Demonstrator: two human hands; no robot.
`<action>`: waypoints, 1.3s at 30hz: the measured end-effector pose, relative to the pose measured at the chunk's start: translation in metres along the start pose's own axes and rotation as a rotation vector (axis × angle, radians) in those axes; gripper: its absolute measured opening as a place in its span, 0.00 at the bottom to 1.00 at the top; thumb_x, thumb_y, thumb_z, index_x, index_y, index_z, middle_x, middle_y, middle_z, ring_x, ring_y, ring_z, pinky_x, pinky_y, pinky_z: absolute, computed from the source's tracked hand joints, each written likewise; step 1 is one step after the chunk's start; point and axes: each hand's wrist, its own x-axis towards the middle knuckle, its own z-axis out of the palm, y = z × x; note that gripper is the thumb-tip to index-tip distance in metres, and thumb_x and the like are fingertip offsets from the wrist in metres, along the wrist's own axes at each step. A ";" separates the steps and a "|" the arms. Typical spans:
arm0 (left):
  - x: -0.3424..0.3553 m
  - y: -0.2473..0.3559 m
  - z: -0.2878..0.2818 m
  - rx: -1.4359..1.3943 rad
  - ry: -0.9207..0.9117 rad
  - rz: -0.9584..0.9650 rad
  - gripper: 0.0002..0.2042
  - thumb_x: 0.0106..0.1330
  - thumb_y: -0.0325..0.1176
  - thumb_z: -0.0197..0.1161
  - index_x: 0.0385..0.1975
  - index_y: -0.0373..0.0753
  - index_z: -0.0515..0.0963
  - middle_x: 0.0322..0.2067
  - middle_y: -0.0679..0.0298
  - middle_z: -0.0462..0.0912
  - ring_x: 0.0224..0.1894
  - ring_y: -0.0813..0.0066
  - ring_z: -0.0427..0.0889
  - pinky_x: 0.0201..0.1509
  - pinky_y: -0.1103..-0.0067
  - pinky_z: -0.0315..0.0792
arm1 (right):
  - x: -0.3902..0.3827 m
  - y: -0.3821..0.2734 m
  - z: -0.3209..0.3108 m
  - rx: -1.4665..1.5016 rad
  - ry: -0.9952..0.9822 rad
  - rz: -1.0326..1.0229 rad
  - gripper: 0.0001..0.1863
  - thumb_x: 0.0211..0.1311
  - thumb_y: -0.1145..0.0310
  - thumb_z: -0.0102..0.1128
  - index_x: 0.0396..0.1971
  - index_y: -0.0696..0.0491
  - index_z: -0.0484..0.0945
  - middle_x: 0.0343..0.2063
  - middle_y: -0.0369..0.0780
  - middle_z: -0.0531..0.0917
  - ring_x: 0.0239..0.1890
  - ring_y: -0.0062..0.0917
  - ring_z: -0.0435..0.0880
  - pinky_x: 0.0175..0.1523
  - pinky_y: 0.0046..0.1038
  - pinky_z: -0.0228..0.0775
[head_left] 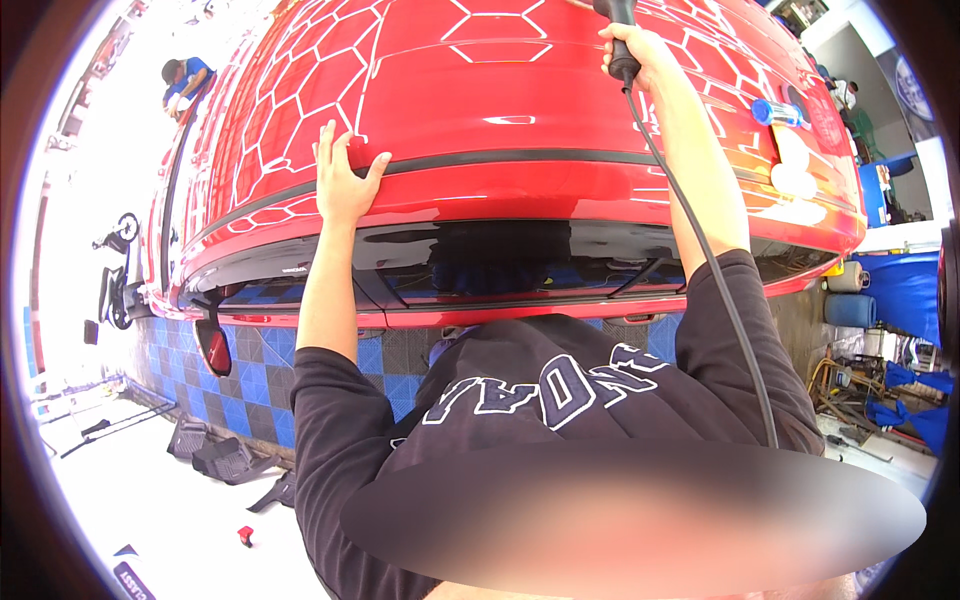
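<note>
My left hand [346,180] rests on the glossy red car roof [480,110], its fingers spread, near the black roof trim strip [520,156]. Stretched far across the roof, my right hand [645,55] is wrapped around the dark handle of a corded power tool, which looks like a car polisher [624,62]. The tool's working end is cut off by the upper edge of the picture. Its black cord [690,215] runs back along my right arm to my shoulder.
A blue-labelled bottle [778,113] and round pale pads [792,165] sit on the roof at right. A side mirror [212,346] juts out at left. Another person [188,82] is beyond the car. Floor mats [225,458] lie behind me; blue jugs [850,310] stand at right.
</note>
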 end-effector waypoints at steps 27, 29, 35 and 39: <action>0.008 -0.006 -0.004 -0.076 0.054 -0.035 0.35 0.61 0.53 0.78 0.60 0.33 0.76 0.75 0.49 0.66 0.79 0.47 0.62 0.83 0.53 0.55 | 0.072 -0.009 0.246 -0.043 -0.375 0.117 0.06 0.60 0.72 0.68 0.29 0.57 0.80 0.20 0.42 0.80 0.20 0.33 0.82 0.26 0.38 0.80; 0.010 -0.006 -0.004 -0.076 0.044 -0.040 0.35 0.61 0.52 0.78 0.60 0.34 0.75 0.75 0.50 0.66 0.79 0.46 0.61 0.83 0.52 0.54 | 0.075 -0.017 0.256 -0.024 -0.379 0.126 0.06 0.60 0.72 0.68 0.28 0.56 0.80 0.19 0.41 0.80 0.19 0.33 0.81 0.25 0.37 0.78; 0.007 -0.010 -0.007 -0.083 0.050 -0.040 0.34 0.61 0.51 0.78 0.60 0.34 0.75 0.75 0.49 0.66 0.79 0.46 0.61 0.82 0.51 0.54 | 0.118 -0.015 0.269 0.009 -0.444 0.081 0.08 0.61 0.69 0.66 0.24 0.53 0.78 0.16 0.40 0.77 0.15 0.31 0.77 0.21 0.36 0.73; 0.008 -0.008 -0.007 -0.087 0.056 -0.030 0.34 0.62 0.51 0.78 0.60 0.34 0.75 0.75 0.49 0.66 0.79 0.46 0.61 0.82 0.51 0.54 | 0.147 -0.016 0.255 0.001 -0.364 0.144 0.09 0.63 0.69 0.65 0.24 0.52 0.77 0.15 0.39 0.76 0.14 0.30 0.77 0.20 0.36 0.72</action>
